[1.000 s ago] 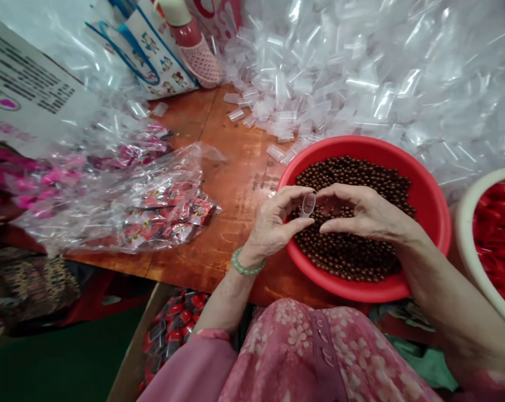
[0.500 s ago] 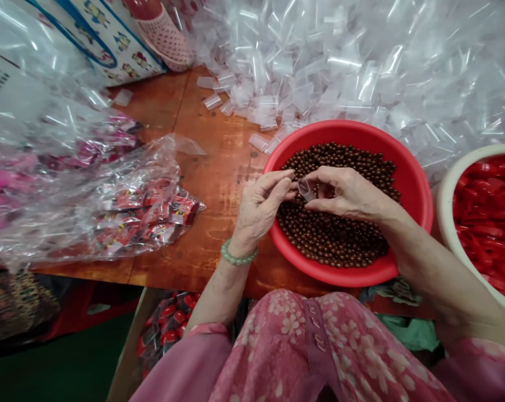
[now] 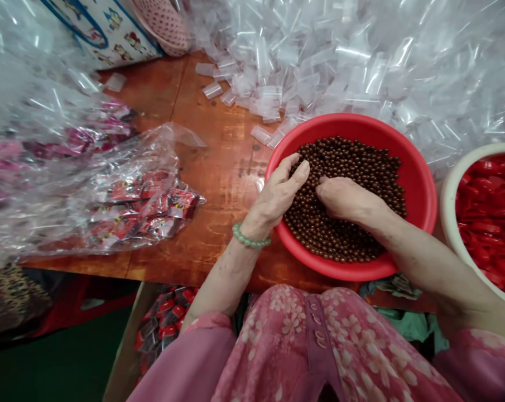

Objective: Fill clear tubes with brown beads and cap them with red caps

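A red plastic bowl (image 3: 419, 190) holds a heap of small round brown beads (image 3: 344, 254). Over the bowl's left side is my left hand (image 3: 279, 192), its fingers stretched out, thumb and index slightly apart, with nothing visible between them. A green bead bracelet (image 3: 251, 237) circles that wrist. My right hand (image 3: 346, 198) is closed, knuckles up, its fingertips sunk in the beads near the middle; what it grips, if anything, is hidden. The small clear plastic tube from the earlier view cannot be made out in either hand.
Clear plastic pieces (image 3: 306, 72) are heaped behind the bowl. A white-rimmed tub (image 3: 448, 209) of red plastic parts (image 3: 486, 223) stands at the right. Clear bags (image 3: 122, 195) with red packets lie left on the wooden table (image 3: 219, 195). Below is a box with red-capped items (image 3: 166, 318).
My right hand has closed and gone down into the beads; the clear tube it held is out of sight. My left hand has moved slightly right and up, its fingers still extended.
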A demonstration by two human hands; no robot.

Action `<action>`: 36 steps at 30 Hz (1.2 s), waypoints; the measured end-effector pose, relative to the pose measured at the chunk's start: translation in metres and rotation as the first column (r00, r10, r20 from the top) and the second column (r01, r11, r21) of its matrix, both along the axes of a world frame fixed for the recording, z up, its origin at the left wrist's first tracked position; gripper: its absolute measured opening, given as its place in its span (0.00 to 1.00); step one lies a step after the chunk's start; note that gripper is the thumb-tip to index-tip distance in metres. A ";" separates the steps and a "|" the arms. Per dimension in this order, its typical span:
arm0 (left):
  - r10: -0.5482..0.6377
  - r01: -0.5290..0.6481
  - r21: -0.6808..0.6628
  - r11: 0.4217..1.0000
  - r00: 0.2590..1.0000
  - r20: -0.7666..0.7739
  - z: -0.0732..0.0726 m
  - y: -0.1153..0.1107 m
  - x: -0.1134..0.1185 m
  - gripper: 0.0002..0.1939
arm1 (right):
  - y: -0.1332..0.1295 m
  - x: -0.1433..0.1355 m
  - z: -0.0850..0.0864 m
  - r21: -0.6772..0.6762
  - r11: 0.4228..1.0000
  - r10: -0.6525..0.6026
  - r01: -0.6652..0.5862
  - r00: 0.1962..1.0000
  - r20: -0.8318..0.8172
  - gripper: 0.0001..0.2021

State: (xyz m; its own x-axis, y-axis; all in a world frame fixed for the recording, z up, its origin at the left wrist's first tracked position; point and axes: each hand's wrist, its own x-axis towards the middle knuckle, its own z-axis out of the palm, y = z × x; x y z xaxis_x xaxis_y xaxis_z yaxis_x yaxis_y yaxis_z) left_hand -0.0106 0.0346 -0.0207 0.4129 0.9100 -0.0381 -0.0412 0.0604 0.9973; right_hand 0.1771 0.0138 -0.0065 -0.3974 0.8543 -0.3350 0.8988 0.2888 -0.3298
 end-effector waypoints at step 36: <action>-0.235 0.277 -0.206 0.938 0.950 0.208 0.014 -0.013 -0.007 0.30 | -0.005 0.009 0.037 -0.232 0.962 -0.271 0.141 0.458 -0.846 0.22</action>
State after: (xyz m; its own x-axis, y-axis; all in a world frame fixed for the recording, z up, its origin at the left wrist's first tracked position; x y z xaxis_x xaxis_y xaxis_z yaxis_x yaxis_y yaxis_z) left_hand -0.0175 0.0216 -0.0067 0.6499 0.7473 -0.1384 -0.1683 0.3191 0.9327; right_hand 0.1857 0.0091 0.0309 -0.3557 0.9343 -0.0225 0.1631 0.0383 -0.9859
